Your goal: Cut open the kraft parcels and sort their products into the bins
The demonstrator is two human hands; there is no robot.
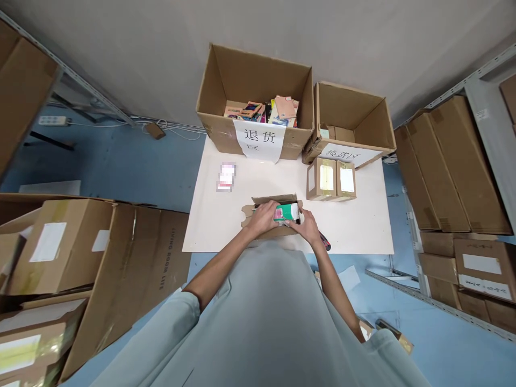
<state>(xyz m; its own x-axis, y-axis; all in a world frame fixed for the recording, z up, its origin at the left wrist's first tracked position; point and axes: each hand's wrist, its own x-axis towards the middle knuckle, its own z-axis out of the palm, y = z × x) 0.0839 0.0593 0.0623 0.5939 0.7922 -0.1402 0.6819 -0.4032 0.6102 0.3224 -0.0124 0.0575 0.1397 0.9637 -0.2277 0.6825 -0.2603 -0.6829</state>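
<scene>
On the white table an opened small cardboard carton [278, 233] lies right in front of me, its flaps spread. A green and white box [288, 212] with a pink picture sits in it. My left hand [264, 216] is closed over the left end of the green box. At the other end my right hand [307, 226] curls round, thumb on the near side and fingers by the white end. Some fingertips are hidden inside the carton. Beside my right wrist lies a dark red and black box cutter [324, 242], partly covered by the arm.
Behind stand a large open box [209, 126] of booklets and small packs, and another open box [377, 141]. Two taped cartons [330, 180] sit at the right. A blurred-out item [226, 176] lies left on the white table [201, 226]. Shelves [455, 172] of cartons flank the right.
</scene>
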